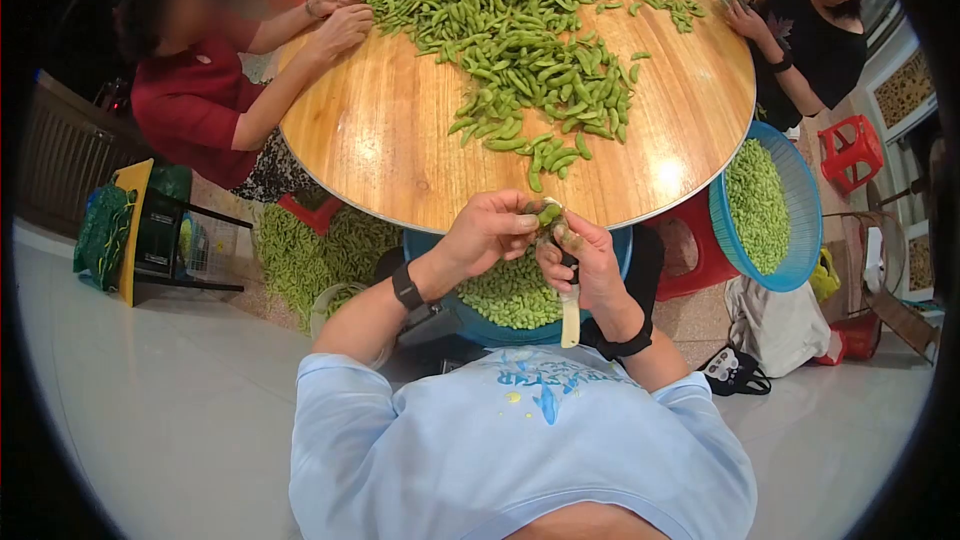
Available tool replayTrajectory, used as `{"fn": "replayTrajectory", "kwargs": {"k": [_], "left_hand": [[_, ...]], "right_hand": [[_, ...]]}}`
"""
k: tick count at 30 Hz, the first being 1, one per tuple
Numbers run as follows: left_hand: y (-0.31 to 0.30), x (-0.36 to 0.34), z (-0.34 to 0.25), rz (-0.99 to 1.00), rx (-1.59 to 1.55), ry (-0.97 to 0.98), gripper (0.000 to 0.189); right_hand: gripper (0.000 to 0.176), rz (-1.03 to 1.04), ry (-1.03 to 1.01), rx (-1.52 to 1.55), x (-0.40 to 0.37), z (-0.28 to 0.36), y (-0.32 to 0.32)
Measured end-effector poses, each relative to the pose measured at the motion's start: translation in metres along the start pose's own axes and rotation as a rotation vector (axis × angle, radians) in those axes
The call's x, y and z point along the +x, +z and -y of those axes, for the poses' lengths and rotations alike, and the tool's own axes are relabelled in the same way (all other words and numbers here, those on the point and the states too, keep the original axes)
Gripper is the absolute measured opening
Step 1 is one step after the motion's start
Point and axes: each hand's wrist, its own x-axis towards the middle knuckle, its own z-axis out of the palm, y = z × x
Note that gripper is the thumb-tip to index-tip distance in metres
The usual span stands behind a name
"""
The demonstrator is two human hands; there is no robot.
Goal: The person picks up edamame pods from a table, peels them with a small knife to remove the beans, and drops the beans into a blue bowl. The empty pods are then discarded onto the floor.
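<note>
My left hand (pixel 492 231) is closed, its thumb and fingers pinching a green soybean pod (pixel 549 214) above the table's near edge. Close against it, my right hand (pixel 588 258) is wrapped round a small tool (pixel 570 317) with a dark part in the palm and a flat cream-coloured end pointing down; its upper end is hidden by the fingers. Dark stains mark the right thumb. Below both hands, a blue tub (pixel 455 318) in my lap holds shelled green beans (pixel 512 294). A heap of soybean pods (pixel 545 70) covers the middle of the round wooden table (pixel 370 130).
A person in red (pixel 190 90) sits at the left, another in black (pixel 815 35) at the right, both with hands at the table edge. A blue basket (pixel 815 230) of shelled beans stands right. Empty-looking pods (pixel 330 250) pile on the floor left. Red stools (pixel 850 152) stand around.
</note>
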Motion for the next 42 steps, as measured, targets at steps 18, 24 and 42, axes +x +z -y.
{"fn": "replayTrajectory", "kwargs": {"k": [18,24,42], "left_hand": [[0.007,-0.013,0.002,-0.060,1.699,0.964,0.023],[0.008,-0.009,0.005,-0.196,0.810,0.457,0.011],[0.012,-0.009,0.017,-0.285,0.856,0.301,0.018]], "right_hand": [[0.018,-0.049,0.271,0.454,-0.001,-0.008,-0.006],[0.018,-0.093,0.072,0.108,-0.004,-0.011,0.003],[0.025,-0.151,-0.195,-0.675,0.000,-0.012,-0.011]]}}
